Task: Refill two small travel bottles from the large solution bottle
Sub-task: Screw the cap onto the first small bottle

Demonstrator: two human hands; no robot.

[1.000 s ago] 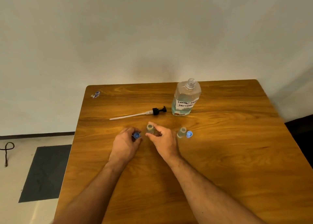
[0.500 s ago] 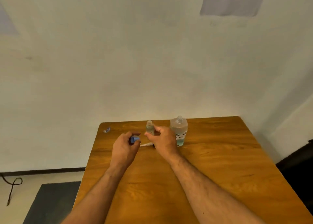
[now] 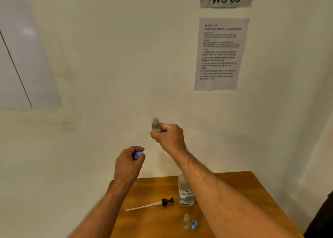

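- Right hand (image 3: 169,136) pinches an uncapped small travel bottle (image 3: 155,125) between thumb and fingers, upright, raised well above the table (image 3: 252,192) against the wall.
- Left hand (image 3: 128,163) is curled round a blue cap (image 3: 138,155), lower and to the left, apart from the bottle.
- Second travel bottle (image 3: 186,221) stands uncapped on the table, its blue cap (image 3: 194,225) just beside it. Large solution bottle (image 3: 185,192) stands behind, with its pump dispenser (image 3: 153,204) lying on the table to its left.
- Judged step: capping the held bottle. Keep it upright, seat the cap squarely on the neck, then turn until snug, without squeezing the soft body.
- Hidden: the right forearm covers part of the large bottle and its label. Liquid level in the held bottle is hard to read. The wall sheet's small print is illegible.
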